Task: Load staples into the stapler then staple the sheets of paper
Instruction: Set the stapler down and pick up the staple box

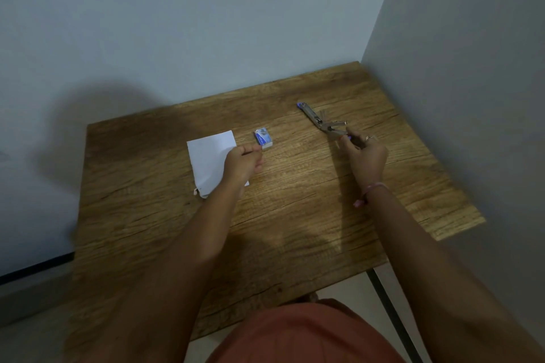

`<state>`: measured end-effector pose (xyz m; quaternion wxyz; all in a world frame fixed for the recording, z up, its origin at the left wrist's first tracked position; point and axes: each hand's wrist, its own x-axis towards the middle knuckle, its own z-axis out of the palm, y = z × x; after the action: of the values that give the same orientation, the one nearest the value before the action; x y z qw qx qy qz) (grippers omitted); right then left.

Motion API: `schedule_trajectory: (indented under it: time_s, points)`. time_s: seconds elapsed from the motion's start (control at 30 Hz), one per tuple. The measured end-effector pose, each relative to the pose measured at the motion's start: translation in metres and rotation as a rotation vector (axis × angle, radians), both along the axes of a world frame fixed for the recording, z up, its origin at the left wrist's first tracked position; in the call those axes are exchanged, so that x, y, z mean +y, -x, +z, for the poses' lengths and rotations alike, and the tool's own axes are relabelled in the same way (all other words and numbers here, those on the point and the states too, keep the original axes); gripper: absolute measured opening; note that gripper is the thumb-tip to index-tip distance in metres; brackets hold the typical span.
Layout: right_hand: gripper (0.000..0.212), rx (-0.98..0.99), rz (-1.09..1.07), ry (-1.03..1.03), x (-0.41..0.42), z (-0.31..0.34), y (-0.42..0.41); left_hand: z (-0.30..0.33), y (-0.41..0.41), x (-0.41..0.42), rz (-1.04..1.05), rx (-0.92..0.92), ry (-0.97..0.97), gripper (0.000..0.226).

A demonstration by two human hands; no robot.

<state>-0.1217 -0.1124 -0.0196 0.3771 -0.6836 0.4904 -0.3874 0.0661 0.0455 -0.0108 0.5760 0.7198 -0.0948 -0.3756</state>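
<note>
A blue and metal stapler (320,119) lies swung open on the wooden table (295,200), at the far right. My right hand (364,156) grips its near end between curled fingers. A small blue-and-white staple box (263,138) sits mid-table. My left hand (243,165) hovers just in front of the box, pinching a thin strip of staples (250,152). White sheets of paper (211,160) lie to the left, partly under my left hand.
The table stands in a corner, with a wall behind it (206,23) and another on the right (472,97). A dark table leg (392,312) shows at the near right. My lap in orange cloth (303,336) is at the bottom.
</note>
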Motion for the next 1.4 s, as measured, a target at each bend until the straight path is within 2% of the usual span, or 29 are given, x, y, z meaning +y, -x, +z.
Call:
schedule_trajectory:
  time_s: [0.3,0.6,0.73,0.97,1.13,1.4]
  points:
    - [0.037,-0.088,0.001,-0.12,-0.001,-0.0008,0.0013,-0.0005,0.0018,-0.0011,-0.003,-0.016,0.001,0.025]
    - [0.031,-0.104,-0.033,-0.123,-0.0007,-0.0045,0.0009,-0.0013,0.002,0.0006,0.002,-0.005,0.015,0.022]
    - [0.02,-0.059,-0.044,-0.057,0.0001,-0.0062,0.0021,-0.0016,0.0012,0.0014,0.007,0.006,0.02,0.018]
    - [0.019,0.023,0.049,0.129,0.0002,-0.0018,0.002,-0.0017,0.002,0.0012,0.012,0.001,0.023,0.018]
    - [0.021,0.0,0.08,0.094,-0.0022,-0.002,-0.0001,-0.0016,0.002,0.0009,0.007,0.01,0.026,0.017]
    - [0.029,-0.041,0.054,-0.094,-0.0032,-0.0026,-0.0015,-0.0034,0.0019,0.0008,0.004,0.004,0.007,0.022]
